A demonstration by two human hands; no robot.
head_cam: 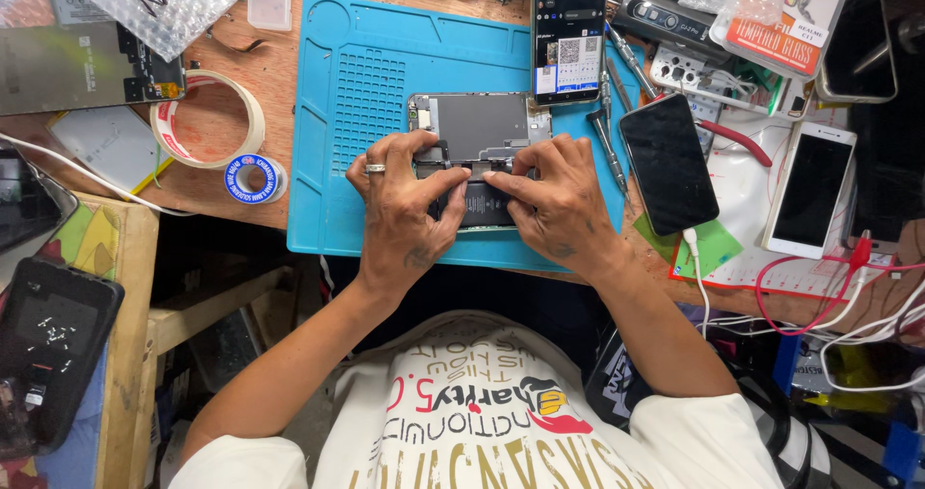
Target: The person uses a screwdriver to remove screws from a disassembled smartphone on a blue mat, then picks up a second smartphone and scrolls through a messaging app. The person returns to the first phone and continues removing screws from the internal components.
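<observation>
**Two hands press on an opened phone**

Wooden and crowded, the work table (279, 94) is full of phone parts. On it lies a big blue mat (356, 94). The mat is soft and flat, so small parts likely stay put and the table does not get scratched.

Right in the middle of the mat, under both hands, lies an opened phone (479, 128) with its back off. It sits close to the person's body, so both hands can reach it easily.

The left hand (400, 210), with a ring on one finger, presses down on the left side of the phone. The right hand (559, 195) presses on the right side. The thumbs nearly meet over a dark part in the middle. Both hands are pinched down on the phone, probably to keep it from sliding.

Just past the right hand a lit phone (568, 31) shows a picture, near enough to look at. Beside the right hand, further out, a dark phone (668, 161) lies flat. Thin screwdrivers (609, 142) rest between them, close enough to grab. Far from the left hand sit a tape roll (207, 118) and a small blue spool (254, 178), out of the way.
</observation>
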